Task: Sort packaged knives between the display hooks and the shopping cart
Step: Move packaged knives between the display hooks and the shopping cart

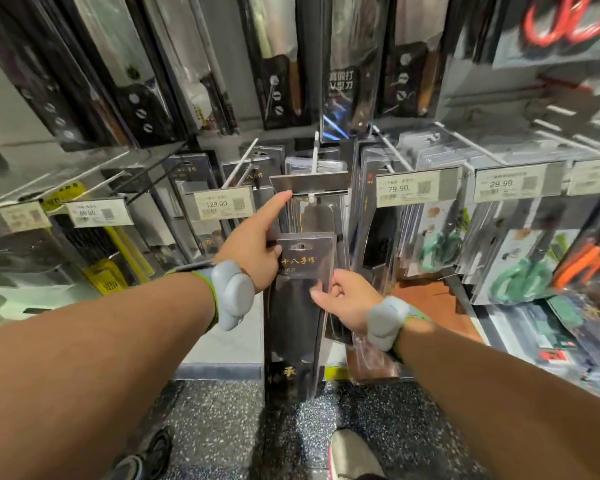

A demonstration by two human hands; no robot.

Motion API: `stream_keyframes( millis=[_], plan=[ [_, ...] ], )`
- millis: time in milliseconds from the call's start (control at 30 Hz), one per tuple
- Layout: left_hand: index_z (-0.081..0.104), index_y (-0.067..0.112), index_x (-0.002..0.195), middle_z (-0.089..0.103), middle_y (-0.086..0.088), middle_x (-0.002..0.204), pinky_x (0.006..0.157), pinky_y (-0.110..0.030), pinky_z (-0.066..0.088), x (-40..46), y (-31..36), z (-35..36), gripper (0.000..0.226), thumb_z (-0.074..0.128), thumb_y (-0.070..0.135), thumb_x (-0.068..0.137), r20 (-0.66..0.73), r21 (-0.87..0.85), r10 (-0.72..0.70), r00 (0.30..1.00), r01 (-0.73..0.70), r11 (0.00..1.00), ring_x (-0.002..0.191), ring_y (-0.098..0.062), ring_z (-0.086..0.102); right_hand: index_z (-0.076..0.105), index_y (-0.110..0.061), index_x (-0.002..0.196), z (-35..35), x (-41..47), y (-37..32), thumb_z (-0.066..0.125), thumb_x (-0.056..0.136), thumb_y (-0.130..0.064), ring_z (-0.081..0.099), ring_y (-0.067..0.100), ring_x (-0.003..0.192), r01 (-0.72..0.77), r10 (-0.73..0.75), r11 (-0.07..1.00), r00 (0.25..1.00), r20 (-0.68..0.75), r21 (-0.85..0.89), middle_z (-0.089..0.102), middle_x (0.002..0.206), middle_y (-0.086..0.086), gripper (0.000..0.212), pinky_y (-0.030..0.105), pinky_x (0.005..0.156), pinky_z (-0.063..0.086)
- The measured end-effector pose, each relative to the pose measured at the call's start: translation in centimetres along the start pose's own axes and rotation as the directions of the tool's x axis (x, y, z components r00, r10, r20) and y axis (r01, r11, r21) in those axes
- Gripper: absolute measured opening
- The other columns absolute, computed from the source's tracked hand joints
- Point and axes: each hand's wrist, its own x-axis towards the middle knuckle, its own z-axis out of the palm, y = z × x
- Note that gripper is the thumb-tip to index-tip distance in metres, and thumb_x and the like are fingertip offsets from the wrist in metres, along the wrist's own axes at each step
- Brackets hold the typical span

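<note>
A long dark packaged knife (297, 306) in a clear blister hangs upright in front of the middle display hook (314, 157). My right hand (343, 299) pinches its right edge below the hang hole. My left hand (257, 247) holds the package's upper left corner with the thumb, while its forefinger stretches up and touches the blank label plate (309, 183) at the hook's tip. More packaged knives (321, 220) hang on that hook behind. No shopping cart is in view.
Hooks with price tags 129.00 (219, 204) and 79.90 (407, 188) flank the middle hook. Packaged cleavers (281, 64) hang in the row above. Packaged scissors (520, 275) hang at the right. My shoe (354, 452) stands on the speckled floor (222, 420).
</note>
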Motion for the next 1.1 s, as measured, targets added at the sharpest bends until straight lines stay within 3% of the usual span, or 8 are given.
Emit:
stream_keyframes(
  millis=[100, 233, 533, 700, 800, 867, 967, 1100],
  plan=[
    [0.029, 0.04, 0.146, 0.058, -0.001, 0.103, 0.096, -0.038, 0.048, 0.5, 0.6, 0.2, 0.077, 0.05, -0.004, 0.087, -0.025, 0.004, 0.009, 1.0, -0.008, 1.0, 0.094, -0.022, 0.057, 0.043, -0.004, 0.079, -0.6, -0.4, -0.3, 0.059, 0.094, -0.03, 0.038, 0.018, 0.054, 0.021, -0.021, 0.999, 1.0, 0.009, 0.036, 0.037, 0.062, 0.006, 0.034, 0.028, 0.048, 0.039],
    [0.019, 0.05, 0.14, 0.057, -0.006, 0.12, 0.098, -0.048, 0.047, 0.0, 1.2, 1.1, 0.081, 0.053, 0.009, 0.08, 0.013, -0.064, 0.01, 1.0, -0.009, 0.998, 0.107, -0.028, 0.059, 0.033, -0.018, 0.069, -1.1, 0.4, -0.9, 0.056, 0.094, -0.031, 0.039, 0.019, 0.057, 0.035, -0.036, 0.999, 0.99, -0.133, -0.011, 0.036, 0.061, 0.001, 0.037, 0.038, 0.053, 0.044],
    [0.014, 0.05, 0.14, 0.062, -0.007, 0.109, 0.083, -0.051, 0.054, 0.0, 0.8, 1.6, 0.089, 0.05, -0.001, 0.077, -0.006, -0.091, 0.001, 1.0, -0.002, 0.996, 0.092, -0.031, 0.065, 0.038, -0.012, 0.077, -1.3, 1.5, -2.3, 0.054, 0.096, -0.031, 0.032, 0.015, 0.061, 0.048, -0.037, 0.998, 0.96, -0.278, 0.034, 0.034, 0.069, 0.004, 0.031, 0.027, 0.052, 0.03],
    [0.007, 0.049, 0.144, 0.058, 0.004, 0.126, 0.091, -0.04, 0.052, -0.3, 0.5, 2.3, 0.09, 0.055, 0.003, 0.084, -0.005, -0.109, 0.035, 0.999, -0.036, 0.993, 0.112, -0.024, 0.06, 0.035, -0.014, 0.075, -1.3, 1.9, -1.6, 0.053, 0.096, -0.031, 0.029, 0.014, 0.057, 0.044, -0.038, 0.999, 0.936, -0.349, 0.009, 0.033, 0.066, 0.001, 0.033, 0.019, 0.048, 0.028],
    [-0.006, 0.057, 0.144, 0.041, 0.0, 0.15, 0.09, -0.03, 0.047, -0.6, -0.2, 2.3, 0.102, 0.056, 0.002, 0.085, 0.021, -0.072, 0.035, 0.999, -0.034, 0.997, 0.134, -0.018, 0.045, 0.04, -0.012, 0.077, -1.7, 2.1, -1.5, 0.053, 0.095, -0.033, 0.035, 0.016, 0.061, 0.03, -0.019, 0.999, 0.929, -0.369, 0.024, 0.039, 0.07, 0.006, 0.031, 0.022, 0.053, 0.032],
    [-0.009, 0.058, 0.144, 0.033, 0.0, 0.155, 0.092, -0.033, 0.049, -0.9, -0.8, 2.5, 0.105, 0.055, 0.001, 0.083, 0.027, -0.023, 0.043, 0.999, -0.042, 0.999, 0.136, -0.017, 0.042, 0.04, -0.01, 0.078, -1.6, 2.5, -1.6, 0.055, 0.095, -0.03, 0.032, 0.015, 0.058, 0.037, -0.009, 0.997, 0.921, -0.39, 0.064, 0.037, 0.068, 0.004, 0.03, 0.016, 0.048, 0.031],
    [0.004, 0.045, 0.15, 0.033, 0.001, 0.151, 0.097, -0.035, 0.045, -1.4, -2.4, 3.7, 0.095, 0.055, 0.006, 0.081, 0.027, 0.029, -0.006, 1.0, 0.005, 1.0, 0.132, -0.021, 0.045, 0.039, -0.012, 0.078, -1.0, 3.8, -1.7, 0.059, 0.092, -0.03, 0.032, 0.015, 0.056, -0.004, 0.055, 0.992, 0.913, -0.404, 0.125, 0.036, 0.064, 0.001, 0.03, 0.022, 0.048, 0.032],
    [0.029, 0.038, 0.147, 0.037, -0.001, 0.148, 0.109, -0.033, 0.036, -1.4, -4.7, 6.6, 0.081, 0.06, 0.008, 0.079, 0.195, 0.005, -0.15, 0.969, 0.152, 0.988, 0.134, -0.022, 0.04, 0.045, -0.012, 0.079, -1.3, 6.4, -1.4, 0.063, 0.09, -0.035, 0.04, 0.016, 0.056, -0.059, 0.127, 0.985, 0.884, -0.45, 0.163, 0.044, 0.066, 0.002, 0.031, 0.024, 0.048, 0.033]
  ],
)
